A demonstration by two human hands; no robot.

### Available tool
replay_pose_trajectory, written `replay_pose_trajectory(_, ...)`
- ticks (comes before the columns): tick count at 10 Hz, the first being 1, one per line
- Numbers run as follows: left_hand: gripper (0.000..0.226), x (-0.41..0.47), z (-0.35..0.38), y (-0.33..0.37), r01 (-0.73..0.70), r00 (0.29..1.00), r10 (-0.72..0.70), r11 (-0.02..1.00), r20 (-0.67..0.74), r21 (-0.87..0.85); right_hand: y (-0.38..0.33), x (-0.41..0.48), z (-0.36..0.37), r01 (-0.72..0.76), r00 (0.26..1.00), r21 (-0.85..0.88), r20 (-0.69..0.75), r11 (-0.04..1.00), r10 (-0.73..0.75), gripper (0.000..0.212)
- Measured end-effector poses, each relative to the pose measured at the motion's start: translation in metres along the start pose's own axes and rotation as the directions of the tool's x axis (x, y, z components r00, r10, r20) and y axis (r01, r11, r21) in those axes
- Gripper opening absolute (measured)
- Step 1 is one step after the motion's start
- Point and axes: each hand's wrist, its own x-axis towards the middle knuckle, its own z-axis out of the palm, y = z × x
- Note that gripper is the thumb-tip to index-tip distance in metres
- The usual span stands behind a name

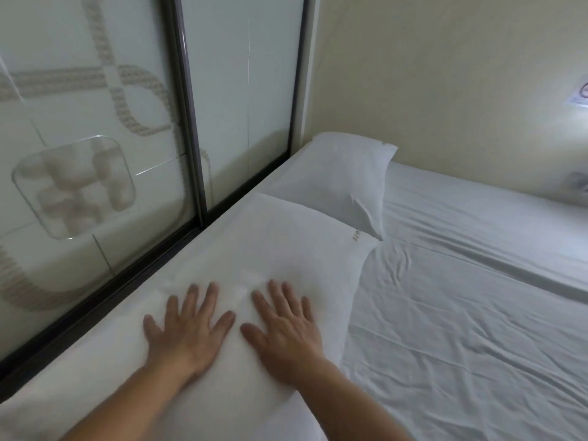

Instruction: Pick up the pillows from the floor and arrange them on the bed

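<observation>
Two white pillows lie on the bed along its left edge. The near pillow [280, 243] lies flat in front of me, a small embroidered mark at its far right corner. My left hand [187, 326] and my right hand [286, 329] press flat on it side by side, fingers spread, holding nothing. The far pillow [340, 176] sits in the corner by the wall, touching the near pillow's far end. The bed [461, 313] carries a creased white sheet.
A frosted glass sliding partition [95, 138] with a dark frame runs close along the bed's left side. A cream wall [445, 74] stands behind the bed, with a small sign [580, 90] at the right. The floor is out of view.
</observation>
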Motion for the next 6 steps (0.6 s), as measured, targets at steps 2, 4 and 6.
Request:
replay_pose_trajectory(2,0.104,-0.020,-0.007,-0.041,0.241,0.970,-0.241,0.971,-0.026,-0.003,0.079,0.018,-0.037,-0.556,0.831,-0.057,-0.059,0.829,0.553,0.073)
replay_pose_trajectory(4,0.087,-0.017,0.009,-0.034,0.129,0.989,-0.130,0.991,0.068,0.030,0.031,0.042,-0.001,-0.040,0.998,-0.104,0.039,0.994,0.044,0.069)
replay_pose_trajectory(6,0.096,-0.013,-0.021,-0.110,0.392,0.913,-0.375,0.915,-0.161,0.097,0.088,0.057,-0.051,-0.476,0.874,-0.130,-0.182,0.870,0.451,0.065)
